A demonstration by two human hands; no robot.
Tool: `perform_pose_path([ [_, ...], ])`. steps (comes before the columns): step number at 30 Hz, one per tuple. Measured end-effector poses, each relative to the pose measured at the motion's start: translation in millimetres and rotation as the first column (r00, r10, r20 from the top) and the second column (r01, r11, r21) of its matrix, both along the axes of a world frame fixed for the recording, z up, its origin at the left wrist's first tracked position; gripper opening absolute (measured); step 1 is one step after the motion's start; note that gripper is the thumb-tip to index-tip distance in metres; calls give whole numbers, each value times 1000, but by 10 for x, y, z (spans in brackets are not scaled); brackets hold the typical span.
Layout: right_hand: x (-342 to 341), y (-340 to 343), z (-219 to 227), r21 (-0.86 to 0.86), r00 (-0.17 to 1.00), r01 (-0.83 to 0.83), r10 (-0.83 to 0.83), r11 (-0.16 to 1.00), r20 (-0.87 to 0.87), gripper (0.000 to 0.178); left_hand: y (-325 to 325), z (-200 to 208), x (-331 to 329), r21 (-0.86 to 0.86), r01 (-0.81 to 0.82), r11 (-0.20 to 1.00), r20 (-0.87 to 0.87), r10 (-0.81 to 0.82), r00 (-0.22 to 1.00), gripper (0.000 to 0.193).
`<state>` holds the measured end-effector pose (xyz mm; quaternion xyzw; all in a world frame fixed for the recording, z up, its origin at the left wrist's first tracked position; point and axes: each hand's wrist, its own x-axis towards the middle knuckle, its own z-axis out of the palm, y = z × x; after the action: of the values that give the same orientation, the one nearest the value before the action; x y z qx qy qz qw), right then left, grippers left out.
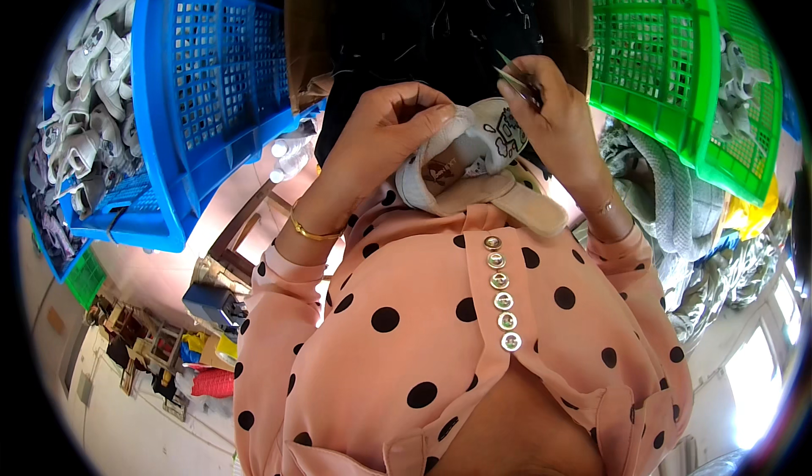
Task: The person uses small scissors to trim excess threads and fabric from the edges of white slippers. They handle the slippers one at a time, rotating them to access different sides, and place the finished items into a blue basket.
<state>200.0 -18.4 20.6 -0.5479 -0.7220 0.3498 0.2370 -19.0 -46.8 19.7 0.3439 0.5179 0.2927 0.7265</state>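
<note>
A small white shoe upper (414, 180) with a beige lining and a dark cartoon print lies against my lap, its opening turned up. A pale strap or tab (541, 210) sticks out at its near right side. My left hand (393, 125) pinches the padded far-left edge of the upper between thumb and fingers. In my right hand (550, 108) is a pair of small metal thread snips (512, 73), blades pointing up and left. That hand is right beside the printed part; whether its fingers touch the fabric is hard to tell.
At the left stands a blue plastic crate (224, 95), beside many white shoe uppers (93, 79). A green crate (651, 53) is at the right, with grey fabric pieces (668, 197) below it. Dark cloth (423, 28) with loose threads lies ahead, in a brown cardboard-like surround (306, 36).
</note>
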Motion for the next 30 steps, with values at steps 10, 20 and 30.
perform_pose_path([
  [10, 14, -297, 77, 187, 897, -237, 141, 953, 419, 49, -75, -24, -112, -257, -78, 963, 161, 122, 979, 22],
  [20, -58, -258, 94, 271, 878, -271, 122, 924, 463, 46, -109, 13, -100, -290, -127, 948, 217, 195, 956, 22],
  [30, -106, -274, 160, 254, 850, -270, 106, 929, 515, 43, -116, -14, -97, -275, -119, 954, 254, 191, 948, 22],
])
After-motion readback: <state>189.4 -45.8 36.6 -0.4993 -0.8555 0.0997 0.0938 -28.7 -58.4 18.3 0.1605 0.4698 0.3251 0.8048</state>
